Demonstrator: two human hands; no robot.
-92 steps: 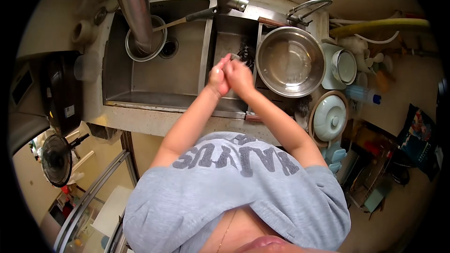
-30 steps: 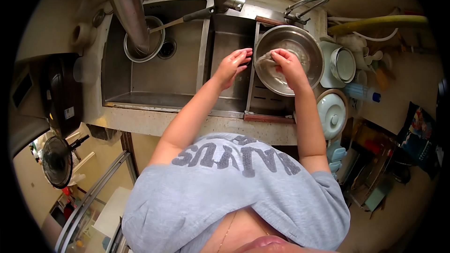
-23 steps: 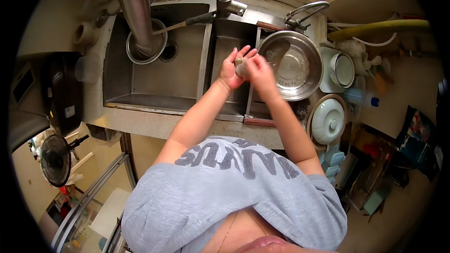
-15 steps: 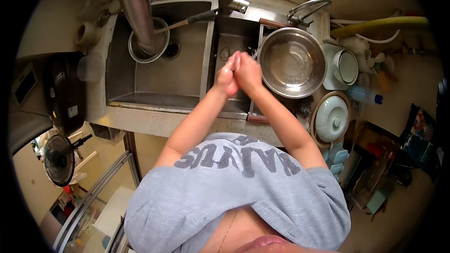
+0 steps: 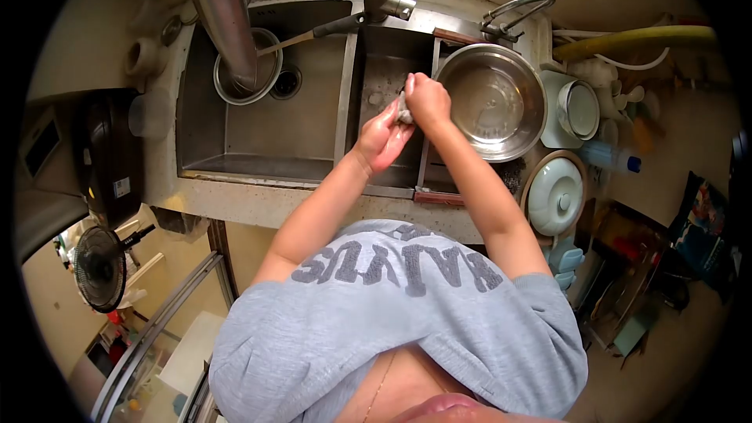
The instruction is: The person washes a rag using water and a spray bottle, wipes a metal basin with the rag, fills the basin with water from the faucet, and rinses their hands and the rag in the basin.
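Both hands meet above the narrow right basin (image 5: pixel 384 55) of the steel sink. My right hand (image 5: pixel 429 102) is closed round a small pale grey, crumpled wet lump (image 5: pixel 404 112); whether it is cloth or something else I cannot tell. My left hand (image 5: pixel 380 142) lies palm up just below and left, fingers stretched out, its fingertips touching the lump. Right beside my right hand rests a large steel bowl (image 5: pixel 526 106), its bottom wet and shiny. The tall faucet (image 5: pixel 378 0) rises behind the basin.
In the wide left basin (image 5: pixel 286 129) stands a metal pot (image 5: pixel 270 41) with a long-handled utensil (image 5: pixel 337 27) across it, under a thick steel pipe (image 5: pixel 223 16). A lidded pale blue dish (image 5: pixel 554 197), a white bowl (image 5: pixel 581 112) and a curved tap (image 5: pixel 521 9) are at right.
My hands were pressed together; now they have parted slightly, showing the pale grey lump. My right hand has moved a little up and right, and my left hand has turned palm up.
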